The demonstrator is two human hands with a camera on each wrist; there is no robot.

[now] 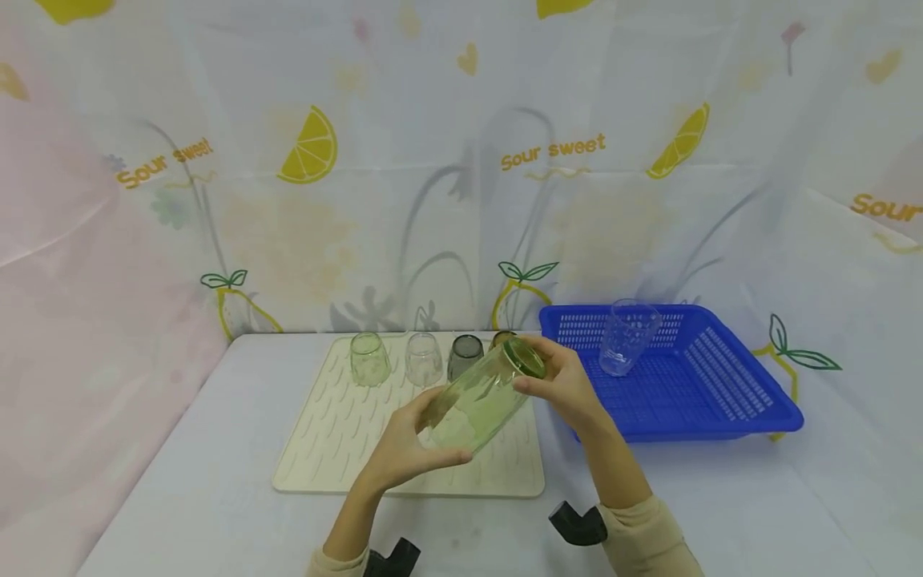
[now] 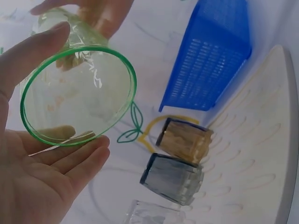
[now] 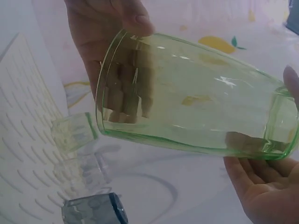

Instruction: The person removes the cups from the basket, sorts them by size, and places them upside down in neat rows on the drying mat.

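A tall pale-green clear glass [image 1: 479, 405] is held slantwise above the cream ridged drying mat [image 1: 324, 469], its thick base up to the right and its mouth down to the left. My left hand [image 1: 404, 445] grips the mouth end, thumb on one side and fingers on the other; its fingers show through the glass in the right wrist view. My right hand [image 1: 566, 385] holds the base end between thumb and fingers. In the left wrist view the green rim [image 2: 133, 88] faces the camera, and no contents show inside.
Along the mat's back edge stand short glasses: green [image 1: 370, 361], clear [image 1: 423, 361], grey [image 1: 465, 353] and amber [image 2: 184, 140], the last mostly hidden in the head view. A blue basket [image 1: 764, 401] at right holds a tilted clear glass [image 1: 627, 340]. A printed cloth hangs behind.
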